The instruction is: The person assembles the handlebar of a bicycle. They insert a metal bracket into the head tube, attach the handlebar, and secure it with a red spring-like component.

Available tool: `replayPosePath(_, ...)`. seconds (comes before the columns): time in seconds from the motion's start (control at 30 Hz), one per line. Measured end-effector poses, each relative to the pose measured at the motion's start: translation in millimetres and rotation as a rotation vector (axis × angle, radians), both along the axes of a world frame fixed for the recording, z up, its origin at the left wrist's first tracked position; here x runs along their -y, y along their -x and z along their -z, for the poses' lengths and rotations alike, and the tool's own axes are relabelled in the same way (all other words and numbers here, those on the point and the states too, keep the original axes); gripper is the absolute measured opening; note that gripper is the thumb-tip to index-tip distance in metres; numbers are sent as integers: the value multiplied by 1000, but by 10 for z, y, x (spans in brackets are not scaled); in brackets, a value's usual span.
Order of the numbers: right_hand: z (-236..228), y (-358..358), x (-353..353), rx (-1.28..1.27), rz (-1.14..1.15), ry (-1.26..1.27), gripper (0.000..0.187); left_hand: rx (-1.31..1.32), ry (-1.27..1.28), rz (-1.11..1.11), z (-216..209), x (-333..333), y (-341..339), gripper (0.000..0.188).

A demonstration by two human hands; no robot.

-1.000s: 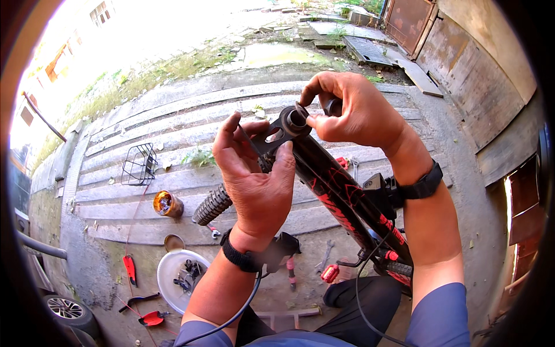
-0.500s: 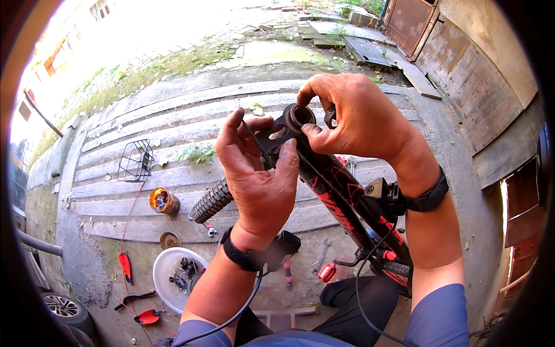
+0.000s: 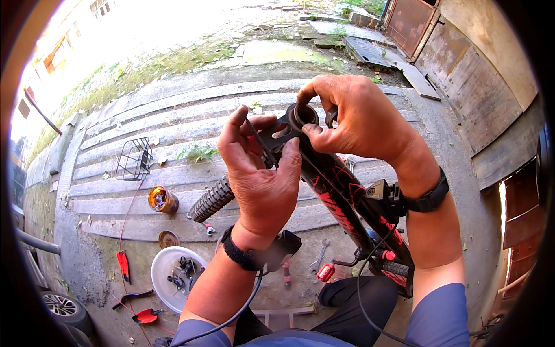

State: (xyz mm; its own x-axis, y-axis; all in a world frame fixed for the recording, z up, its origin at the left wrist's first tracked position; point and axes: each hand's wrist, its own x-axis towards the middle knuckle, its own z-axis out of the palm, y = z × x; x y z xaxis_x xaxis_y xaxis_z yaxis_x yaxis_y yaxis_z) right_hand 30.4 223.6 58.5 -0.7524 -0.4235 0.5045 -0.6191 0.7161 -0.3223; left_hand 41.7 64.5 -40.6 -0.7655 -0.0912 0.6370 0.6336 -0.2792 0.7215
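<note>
A black and red bicycle frame (image 3: 329, 191) slants up in front of me, its head end toward my hands. My left hand (image 3: 263, 185) grips a black slotted fork crown (image 3: 274, 137) beside the head tube, thumb on the near side, fingers behind. My right hand (image 3: 364, 118) pinches a dark bearing ring (image 3: 304, 114) at the head tube's mouth, index finger on its far rim and thumb on its near rim. A second small dark ring (image 3: 331, 117) shows by the curled fingers of that hand. A knobbly tyre (image 3: 212, 199) sticks out behind my left wrist.
A can of brown grease (image 3: 163, 200) stands on the paving at left, its lid (image 3: 168, 239) nearby. A white basin (image 3: 159, 274) holds small black parts. Around lie a wrench (image 3: 322, 253), a red-handled screwdriver (image 3: 326, 272), red-and-black parts (image 3: 123, 266) and a wire basket (image 3: 134, 160).
Both hands and the frame's head end have shifted very slightly right in the picture. The grips look the same.
</note>
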Motion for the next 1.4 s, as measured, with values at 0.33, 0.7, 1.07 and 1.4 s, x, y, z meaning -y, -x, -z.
replayPosePath(0.33, -6, 10, 2, -14, -27, -23, 32, 7, 3, -5, -7, 3, -7, 72)
replayPosePath(0.7, 14, -5, 8, -4, -20, 2, 33, -4, 10, -18, -2, -1, -3, 71)
replayPosePath(1.07, 107, -38, -58, 100, 22, 99, 39, -1, -1, -21, 9, -13, 4, 71)
replayPosePath(1.4, 85, -85, -93, 221, -44, 172, 41, -15, -5, -18, 8, -10, 1, 70)
